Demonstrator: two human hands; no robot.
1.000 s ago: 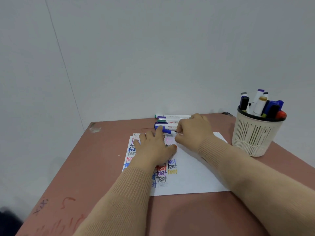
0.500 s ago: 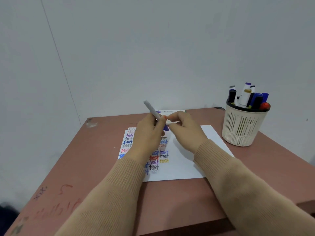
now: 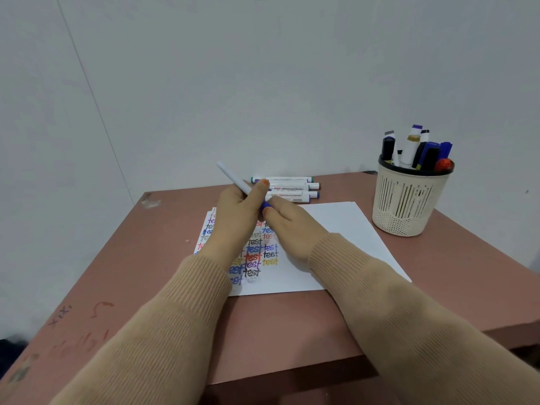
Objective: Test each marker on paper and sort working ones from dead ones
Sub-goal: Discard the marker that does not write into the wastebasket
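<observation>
My left hand [image 3: 232, 219] grips a white marker [image 3: 233, 178] above the paper, with its bare end tilted up and to the left. The marker's blue cap [image 3: 265, 205] points down to the right, and my right hand [image 3: 292, 226] pinches it with its fingertips. Under both hands lies a white sheet of paper [image 3: 339, 229] whose left part is covered with the word "test" in several colours. Three white markers [image 3: 292, 189] lie side by side on the table just behind the paper.
A cream slotted basket [image 3: 406, 200] holding several markers upright stands at the right of the brown table [image 3: 292, 331]. Pen scribbles mark the table's near left corner. A grey wall rises right behind the table.
My left hand lifted the blue-capped marker off the table and raised it over the paper. My right hand moved from the row of markers to the cap end. The camera tilted down.
</observation>
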